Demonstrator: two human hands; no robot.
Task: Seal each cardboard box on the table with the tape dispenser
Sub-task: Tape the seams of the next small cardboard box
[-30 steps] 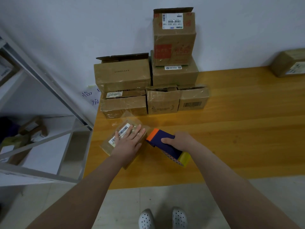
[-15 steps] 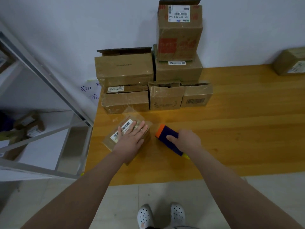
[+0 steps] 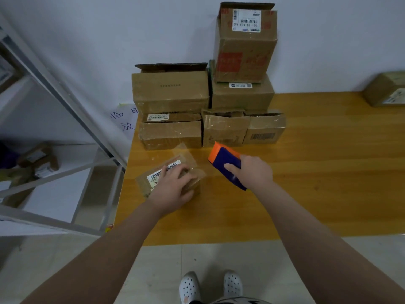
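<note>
A small flat cardboard box point(image 3: 153, 181) with a barcode label lies near the left end of the wooden table point(image 3: 317, 183). My left hand point(image 3: 173, 187) lies on top of it, its fingers bent over the far right corner. Clear tape point(image 3: 186, 153) sticks up from the box's far side. To the right, my right hand point(image 3: 252, 172) grips the purple tape dispenser point(image 3: 223, 159), whose orange end points away from me and lifts clear of the box.
A stack of several cardboard boxes point(image 3: 206, 106) stands against the wall behind the small box. Another box point(image 3: 385, 88) sits at the far right. A metal shelf rack point(image 3: 57, 137) with parcels stands left of the table. My shoes point(image 3: 210, 286) are below the table's near edge.
My right hand has pulled the dispenser rightward away from the box and raised its orange end. My left hand's fingers have curled down over the box's corner.
</note>
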